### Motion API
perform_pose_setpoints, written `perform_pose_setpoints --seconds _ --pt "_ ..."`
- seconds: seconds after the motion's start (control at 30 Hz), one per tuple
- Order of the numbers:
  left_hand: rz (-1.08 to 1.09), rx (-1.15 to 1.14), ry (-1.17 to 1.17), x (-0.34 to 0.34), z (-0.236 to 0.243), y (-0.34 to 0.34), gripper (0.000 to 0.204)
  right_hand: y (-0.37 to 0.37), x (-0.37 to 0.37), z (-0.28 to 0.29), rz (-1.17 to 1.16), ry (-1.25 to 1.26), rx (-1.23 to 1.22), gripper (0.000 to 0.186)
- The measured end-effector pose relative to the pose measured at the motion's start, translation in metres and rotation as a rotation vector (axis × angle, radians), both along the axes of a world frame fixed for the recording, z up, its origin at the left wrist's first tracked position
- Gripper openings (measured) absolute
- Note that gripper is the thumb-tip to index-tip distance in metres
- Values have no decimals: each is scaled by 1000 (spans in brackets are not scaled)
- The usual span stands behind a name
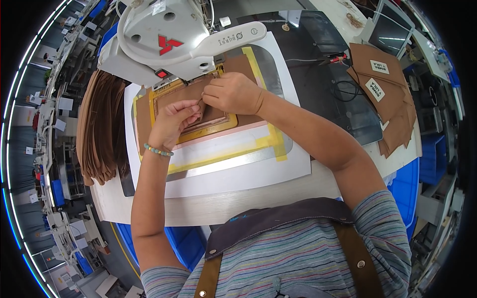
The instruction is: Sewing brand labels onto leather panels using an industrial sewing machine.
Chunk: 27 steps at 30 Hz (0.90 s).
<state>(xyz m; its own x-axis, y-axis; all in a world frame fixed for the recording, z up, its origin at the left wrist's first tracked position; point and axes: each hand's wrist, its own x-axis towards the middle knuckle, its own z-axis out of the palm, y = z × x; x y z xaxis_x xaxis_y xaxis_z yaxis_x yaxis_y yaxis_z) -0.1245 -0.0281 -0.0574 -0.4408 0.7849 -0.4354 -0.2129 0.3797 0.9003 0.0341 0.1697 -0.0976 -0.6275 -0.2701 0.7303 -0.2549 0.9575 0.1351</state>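
Both hands meet over a yellow clamp frame beneath the head of a white industrial sewing machine. Brown fabric lies inside the frame. My left hand is closed in a pinch just above this fabric. Against its fingertips, my right hand is closed as well, its knuckles upward. Whatever lies between the fingers is too small and too covered to name. Yellow tape edges the metal plate below the frame, and a white sheet lies under that.
A thick stack of brown fabric pieces hangs at the table's left. To the right are brown pieces with white labels, a black cable and red-handled snips. Blue bins stand below the table edge.
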Motion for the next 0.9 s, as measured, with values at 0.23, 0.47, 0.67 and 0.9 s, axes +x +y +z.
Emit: perform_pose_setpoints --seconds 0.23,0.47,0.67,0.9 --pt "63 102 64 14 -6 -3 24 2 2 0 -1 22 -11 12" --pt "67 102 210 25 2 0 24 8 4 3 20 -19 -91 14" --pt "34 96 375 35 8 4 25 27 10 3 22 -292 -646 27" --pt "-2 97 448 39 6 7 24 38 5 6 185 -440 -807 26"
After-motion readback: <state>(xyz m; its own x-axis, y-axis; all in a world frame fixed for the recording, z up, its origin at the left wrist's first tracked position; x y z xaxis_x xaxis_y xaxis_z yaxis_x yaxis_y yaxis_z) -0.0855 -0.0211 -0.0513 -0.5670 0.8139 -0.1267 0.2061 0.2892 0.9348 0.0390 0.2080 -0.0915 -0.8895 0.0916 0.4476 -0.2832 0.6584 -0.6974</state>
